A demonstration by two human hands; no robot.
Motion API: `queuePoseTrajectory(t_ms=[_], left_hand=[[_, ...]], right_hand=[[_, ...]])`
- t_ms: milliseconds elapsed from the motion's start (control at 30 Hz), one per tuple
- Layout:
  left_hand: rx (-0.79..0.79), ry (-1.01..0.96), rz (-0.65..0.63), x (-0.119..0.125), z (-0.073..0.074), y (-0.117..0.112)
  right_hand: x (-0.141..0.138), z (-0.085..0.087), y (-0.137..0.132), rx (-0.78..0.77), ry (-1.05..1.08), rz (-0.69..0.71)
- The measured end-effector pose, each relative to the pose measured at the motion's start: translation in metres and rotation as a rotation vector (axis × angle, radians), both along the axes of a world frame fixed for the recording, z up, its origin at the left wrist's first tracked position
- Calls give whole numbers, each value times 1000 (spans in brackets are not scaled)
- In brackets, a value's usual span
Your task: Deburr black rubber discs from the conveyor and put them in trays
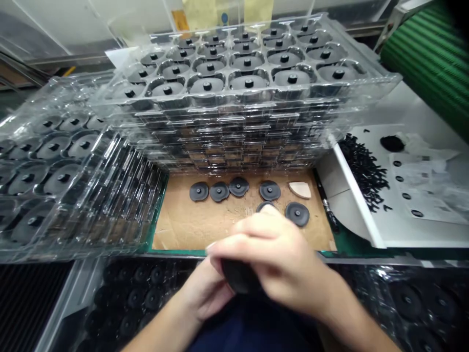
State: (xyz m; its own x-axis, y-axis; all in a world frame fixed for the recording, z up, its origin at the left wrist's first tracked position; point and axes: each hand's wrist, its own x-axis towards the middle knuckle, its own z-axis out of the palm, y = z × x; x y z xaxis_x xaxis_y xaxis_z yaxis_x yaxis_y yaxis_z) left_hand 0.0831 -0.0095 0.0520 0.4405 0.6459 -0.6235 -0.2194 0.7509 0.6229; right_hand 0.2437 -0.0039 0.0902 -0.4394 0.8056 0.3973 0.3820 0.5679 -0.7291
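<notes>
Close to my body, both hands are together around a dark, rounded part (240, 276), which is partly covered by my fingers. My right hand (280, 254) is closed over it from above, with its fingers pointing left. Underneath and to the left, my left hand (207, 288) grips the same part, and most of its fingers are hidden. Just beyond them, several dark grey discs with a small central stud, such as this disc (297, 213), lie on a cardboard sheet (183, 225). One disc (264, 205) is partly covered by my right hand.
A tall stack of clear plastic trays (234, 112) filled with studded discs stands behind the cardboard. More filled trays (54, 181) are at left. On the right, a white bin (414, 230) holds small black pieces (366, 171). A pale wedge (300, 189) and a pen (330, 215) lie nearby.
</notes>
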Motion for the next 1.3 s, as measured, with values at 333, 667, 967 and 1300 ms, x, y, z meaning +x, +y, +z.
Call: queuePoseTrajectory(t_ms=[333, 667, 967, 1300], left_hand=[[80, -427, 175, -12, -11, 4], [7, -477, 258, -24, -15, 10], [-19, -448, 294, -24, -15, 10], [-89, -473, 316, -26, -18, 8]], right_hand=[[3, -19, 2, -49, 63, -252], [4, -90, -41, -838, 156, -387], [4, -85, -33, -867, 143, -450], [-5, -89, -37, -763, 141, -420]])
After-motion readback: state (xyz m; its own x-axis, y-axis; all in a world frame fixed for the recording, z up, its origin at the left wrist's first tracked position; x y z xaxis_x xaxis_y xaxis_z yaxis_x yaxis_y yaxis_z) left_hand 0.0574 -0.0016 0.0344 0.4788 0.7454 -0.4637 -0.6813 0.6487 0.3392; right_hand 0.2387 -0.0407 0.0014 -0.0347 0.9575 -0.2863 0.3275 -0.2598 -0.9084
